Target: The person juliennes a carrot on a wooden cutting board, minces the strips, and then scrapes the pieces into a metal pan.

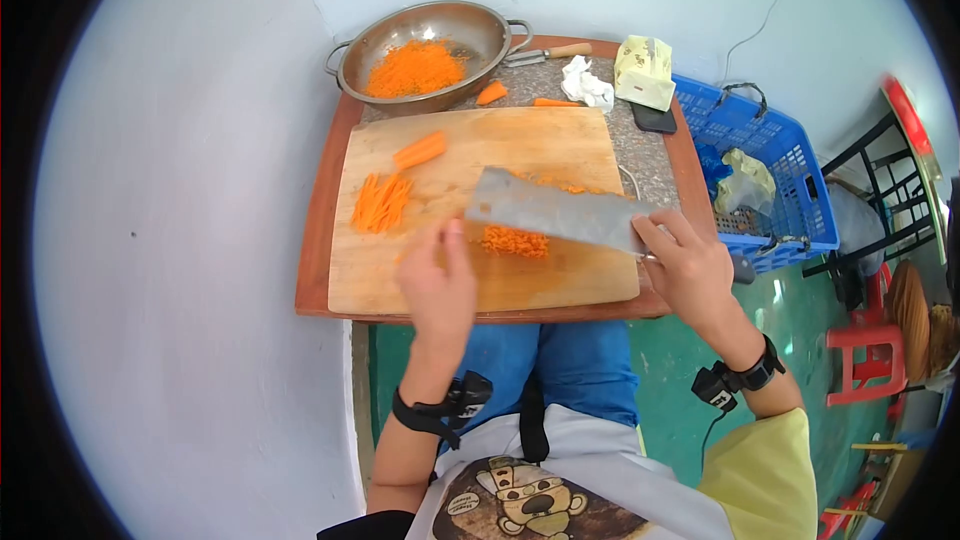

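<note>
- Brown wood edges the table [317, 240], on which a cutting board [390, 285] is laid close to the near edge.
- Above the board's near-left part, the left hand [438, 285] is held part-way open, its blurred thumb and fingers pointed away from the body; nothing is seen in its hold.
- Over the board's right edge, the right hand [690, 265] is closed around the handle end of a cleaver [565, 210], its forearm brought in from the near right.
- From there the blade is slanted toward the board's middle, with 1 broad face shown upward.
- Just nearer than the blade, a heap of chopped carrot [515, 243] is gathered; by its fineness, this portion is judged nearly done.
- Toward the board's left edge, carrot strips [380, 203] are bunched, sliced but not yet cut small.
- Near the far-left corner, 1 carrot piece [420, 149] is left unchopped.
- Just past the board's far edge, 1 carrot chunk [492, 92] is also left whole.
- At the table's far-left corner, a metal bowl [485, 28] is set, with finely cut carrot [415, 68] heaped inside; a large share therefore appears finished.
- At the far-right corner, crumpled tissue [587, 83] and a packet [644, 72] are placed.
</note>
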`<move>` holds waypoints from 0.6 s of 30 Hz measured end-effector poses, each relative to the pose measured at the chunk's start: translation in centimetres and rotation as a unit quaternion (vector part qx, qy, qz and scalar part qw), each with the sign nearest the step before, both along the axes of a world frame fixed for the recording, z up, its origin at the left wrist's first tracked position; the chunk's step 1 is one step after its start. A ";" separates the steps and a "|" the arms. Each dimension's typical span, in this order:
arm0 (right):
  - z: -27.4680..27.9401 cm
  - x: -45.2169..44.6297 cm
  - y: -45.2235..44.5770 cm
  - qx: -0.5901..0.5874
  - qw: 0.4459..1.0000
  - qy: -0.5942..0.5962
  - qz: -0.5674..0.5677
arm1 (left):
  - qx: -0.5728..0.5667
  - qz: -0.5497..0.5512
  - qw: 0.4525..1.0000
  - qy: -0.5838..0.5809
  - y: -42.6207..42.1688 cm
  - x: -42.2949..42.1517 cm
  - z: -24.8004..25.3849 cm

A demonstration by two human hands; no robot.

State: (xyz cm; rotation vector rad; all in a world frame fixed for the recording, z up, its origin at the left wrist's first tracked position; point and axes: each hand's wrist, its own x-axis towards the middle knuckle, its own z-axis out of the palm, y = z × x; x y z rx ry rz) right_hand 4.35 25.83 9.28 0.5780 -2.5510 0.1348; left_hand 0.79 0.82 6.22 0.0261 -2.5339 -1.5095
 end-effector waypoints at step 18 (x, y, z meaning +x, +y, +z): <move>-0.1 1.1 0.7 0.142 0.987 0.071 0.015 | -0.344 -0.454 0.812 0.123 2.9 -3.7 1.3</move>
